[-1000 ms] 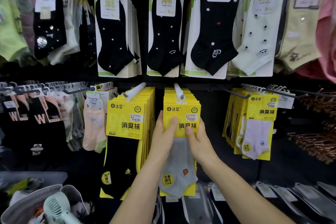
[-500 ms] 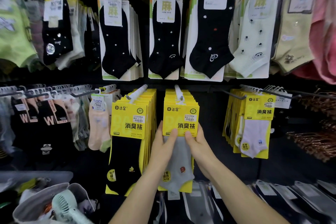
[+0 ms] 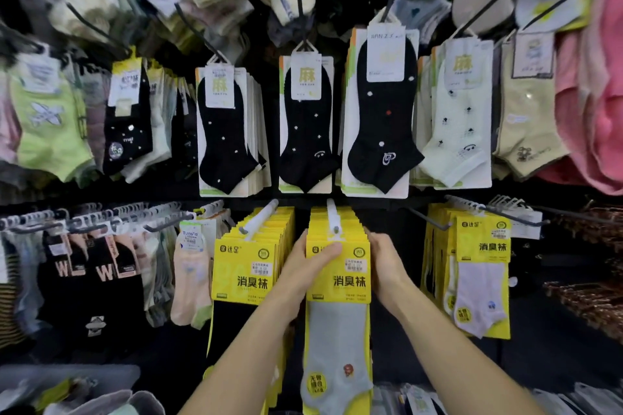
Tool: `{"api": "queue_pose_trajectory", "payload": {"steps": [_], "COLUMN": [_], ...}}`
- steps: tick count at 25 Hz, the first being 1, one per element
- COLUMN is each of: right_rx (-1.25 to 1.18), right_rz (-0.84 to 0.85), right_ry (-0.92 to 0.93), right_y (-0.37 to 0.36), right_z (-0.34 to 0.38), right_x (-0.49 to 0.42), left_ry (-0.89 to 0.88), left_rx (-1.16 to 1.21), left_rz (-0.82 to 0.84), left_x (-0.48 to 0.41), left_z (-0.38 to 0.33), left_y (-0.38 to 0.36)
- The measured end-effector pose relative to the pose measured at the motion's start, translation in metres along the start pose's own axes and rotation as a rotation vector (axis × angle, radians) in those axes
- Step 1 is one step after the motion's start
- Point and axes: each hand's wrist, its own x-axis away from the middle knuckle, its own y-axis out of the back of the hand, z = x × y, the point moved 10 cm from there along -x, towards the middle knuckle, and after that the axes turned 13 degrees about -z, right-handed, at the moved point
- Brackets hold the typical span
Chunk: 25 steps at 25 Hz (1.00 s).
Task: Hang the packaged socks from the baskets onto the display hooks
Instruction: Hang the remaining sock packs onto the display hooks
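A yellow pack with a grey sock (image 3: 338, 313) hangs at the front of a stack on the white middle hook (image 3: 333, 217). My left hand (image 3: 305, 268) grips the pack's left upper edge, thumb across the card front. My right hand (image 3: 384, 263) holds the stack's right side, its fingers hidden behind the cards. To the left, a stack of yellow packs with black socks (image 3: 244, 280) hangs on its own white hook (image 3: 259, 219). On the right hangs a stack of yellow packs with white socks (image 3: 480, 276).
Black and pale ankle socks on cards (image 3: 306, 125) fill the row above. Dark socks on small hangers (image 3: 91, 266) crowd the left rail. Bare dark wire hooks (image 3: 428, 221) jut out right of the middle stack. A grey basket (image 3: 84, 404) sits at lower left.
Both hands moved up from the card's lower edge to its top corners by the hook. The view tilted upward, showing more of the upper rows.
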Motion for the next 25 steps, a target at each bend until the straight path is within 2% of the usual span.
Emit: {"api": "queue_pose_trajectory", "payload": {"steps": [4, 6, 9, 13, 17, 21, 25], "right_rx": [0.162, 0.169, 0.228, 0.278, 0.350, 0.477, 0.602], "right_rz": [-0.011, -0.012, 0.086, 0.092, 0.097, 0.155, 0.197], "right_ry": [0.017, 0.040, 0.171, 0.293, 0.205, 0.034, -0.229], "right_y": [0.002, 0.005, -0.002, -0.005, 0.013, 0.064, 0.130], "right_z": [0.001, -0.004, -0.006, -0.002, -0.026, -0.117, -0.215], "right_x": [0.008, 0.012, 0.042, 0.059, 0.072, 0.128, 0.203], "left_ry": [-0.012, -0.015, 0.000, 0.036, 0.048, 0.163, 0.378], "left_rx": [0.007, -0.026, -0.049, -0.009, -0.076, -0.205, -0.282], "left_rz": [0.015, 0.006, 0.033, 0.012, -0.054, -0.167, 0.060], "left_x": [-0.002, 0.001, 0.011, 0.020, 0.055, 0.143, 0.250], "left_z": [-0.001, 0.003, 0.018, 0.027, 0.043, 0.118, 0.212], "left_y": [-0.001, 0.002, -0.002, -0.005, 0.006, 0.035, 0.027]}}
